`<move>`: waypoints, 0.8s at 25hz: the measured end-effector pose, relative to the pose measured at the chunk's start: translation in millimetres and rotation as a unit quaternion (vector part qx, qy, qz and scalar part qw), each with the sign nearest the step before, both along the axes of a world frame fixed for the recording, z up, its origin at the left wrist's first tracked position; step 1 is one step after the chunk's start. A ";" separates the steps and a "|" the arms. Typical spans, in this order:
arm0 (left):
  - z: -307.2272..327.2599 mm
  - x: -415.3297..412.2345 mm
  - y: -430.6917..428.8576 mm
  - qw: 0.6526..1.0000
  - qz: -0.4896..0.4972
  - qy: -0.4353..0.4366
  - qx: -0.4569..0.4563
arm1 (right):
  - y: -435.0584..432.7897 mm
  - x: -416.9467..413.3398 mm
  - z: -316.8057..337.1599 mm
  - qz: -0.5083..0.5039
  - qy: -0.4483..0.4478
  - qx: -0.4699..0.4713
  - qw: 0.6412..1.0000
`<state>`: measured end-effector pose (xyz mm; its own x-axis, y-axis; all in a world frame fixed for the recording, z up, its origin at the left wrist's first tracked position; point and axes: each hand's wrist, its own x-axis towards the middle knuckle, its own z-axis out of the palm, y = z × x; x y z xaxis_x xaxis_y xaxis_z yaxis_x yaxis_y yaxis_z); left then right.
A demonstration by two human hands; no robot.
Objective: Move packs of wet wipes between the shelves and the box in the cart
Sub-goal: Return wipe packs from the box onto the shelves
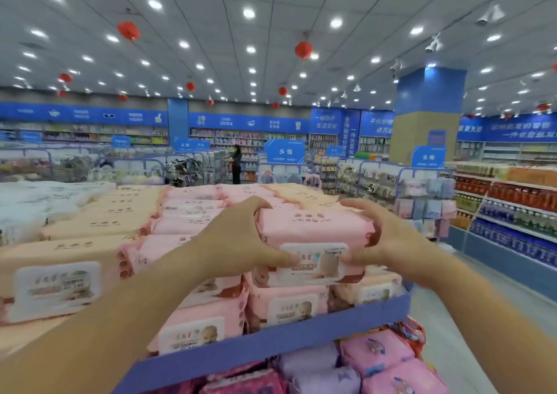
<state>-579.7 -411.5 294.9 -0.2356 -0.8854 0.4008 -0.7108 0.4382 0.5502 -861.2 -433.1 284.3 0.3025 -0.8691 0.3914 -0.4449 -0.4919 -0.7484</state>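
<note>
A pink pack of wet wipes (313, 230) with a white lid label lies on top of the stacked pink packs on the top shelf (271, 342). My left hand (241, 236) grips its left end, thumb at the front and fingers curled over the back. At the pack's right end my right hand (388, 236) grips in the same way. More pink packs (286, 306) sit below it behind the blue shelf lip. The cart and its box are out of view.
Orange packs (60, 279) and white packs (36, 203) fill the shelf to the left. Purple and pink packs (376, 360) lie on the lower shelf. An aisle (470, 333) runs along the right beside drink shelves (512, 206). A person (236, 164) stands far back.
</note>
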 end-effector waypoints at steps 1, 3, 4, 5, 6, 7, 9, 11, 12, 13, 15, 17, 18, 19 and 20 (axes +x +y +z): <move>3.1 -3.7 -9.3 0.999 0.027 -0.012 -0.018 | -18.6 -3.5 12.8 0.013 0.059 -0.018 0.998; 6.2 -5.0 -26.2 0.997 0.068 -0.034 -0.026 | -49.0 -2.7 32.8 0.029 0.128 -0.030 0.991; 5.7 -4.5 -32.9 0.995 0.088 -0.037 -0.021 | -62.9 -1.3 36.1 0.035 0.141 -0.033 0.989; 3.7 -3.0 -39.2 0.993 0.109 -0.046 -0.022 | -75.2 1.5 35.7 0.039 0.154 -0.039 0.987; 0.2 -1.6 -44.1 0.989 0.129 -0.064 -0.021 | -86.1 4.9 30.6 0.038 0.180 -0.050 0.982; -6.0 -0.6 -47.9 0.984 0.147 -0.095 -0.017 | -96.5 8.4 20.4 0.034 0.224 -0.065 0.972; -21.4 -3.6 -50.8 0.963 0.176 -0.202 0.003 | -110.9 13.2 -1.7 0.027 0.324 -0.099 0.940; -28.7 -8.6 -51.5 0.935 0.198 -0.295 0.006 | -116.3 14.6 -9.4 0.021 0.399 -0.138 0.907; -28.3 -9.8 -52.1 0.927 0.203 -0.315 0.010 | -116.3 15.0 -8.6 0.019 0.424 -0.156 0.892; -26.6 -10.9 -52.4 0.922 0.206 -0.327 0.017 | -115.8 16.5 -7.3 0.018 0.445 -0.173 0.878; -25.0 -13.5 -51.6 0.913 0.207 -0.351 0.024 | -112.5 18.7 -6.4 0.020 0.461 -0.204 0.864; -26.9 -17.2 -50.5 0.912 0.213 -0.351 0.020 | -109.0 21.5 -8.9 0.025 0.433 -0.225 0.873; -30.2 -19.5 -48.8 0.918 0.214 -0.335 0.018 | -107.1 21.7 -11.9 0.026 0.410 -0.235 0.881; -33.8 -21.5 -45.2 0.926 0.213 -0.310 0.008 | -104.0 21.3 -15.4 0.027 0.385 -0.249 0.888; -37.9 -22.9 -40.5 0.935 0.213 -0.284 -0.010 | -99.5 20.7 -19.7 0.025 0.357 -0.261 0.897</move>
<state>-602.6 -452.0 257.0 -0.0428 -0.9412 0.3351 -0.9981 0.0548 0.0265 -840.5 -532.6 264.5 0.6711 -0.6021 0.4326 -0.6866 -0.7249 0.0562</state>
